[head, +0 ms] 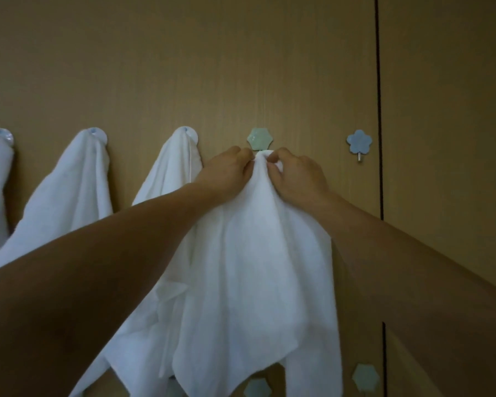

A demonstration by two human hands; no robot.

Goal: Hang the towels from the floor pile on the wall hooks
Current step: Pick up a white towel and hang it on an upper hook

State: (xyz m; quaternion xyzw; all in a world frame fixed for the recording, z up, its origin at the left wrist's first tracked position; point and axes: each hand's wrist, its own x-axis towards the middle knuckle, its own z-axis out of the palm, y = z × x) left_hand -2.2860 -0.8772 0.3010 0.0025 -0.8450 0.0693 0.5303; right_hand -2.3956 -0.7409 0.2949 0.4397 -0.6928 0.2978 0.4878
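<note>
Forearms reach up from the lower corners. Fingers of the left hand (226, 170) and the right hand (298, 174) pinch the gathered top of a white cloth towel (255, 267), held just under a pale green hexagonal wall hook (259, 138). Farther left, three white hung towels (69, 190) drape down the tan wooden wall (241, 67); a blue flower-shaped hook (359, 141) sits to the right.

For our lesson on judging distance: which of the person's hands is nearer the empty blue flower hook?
Right. The right hand is left of the flower hook and slightly lower; the left hand is farther left, beyond the towel.
</note>
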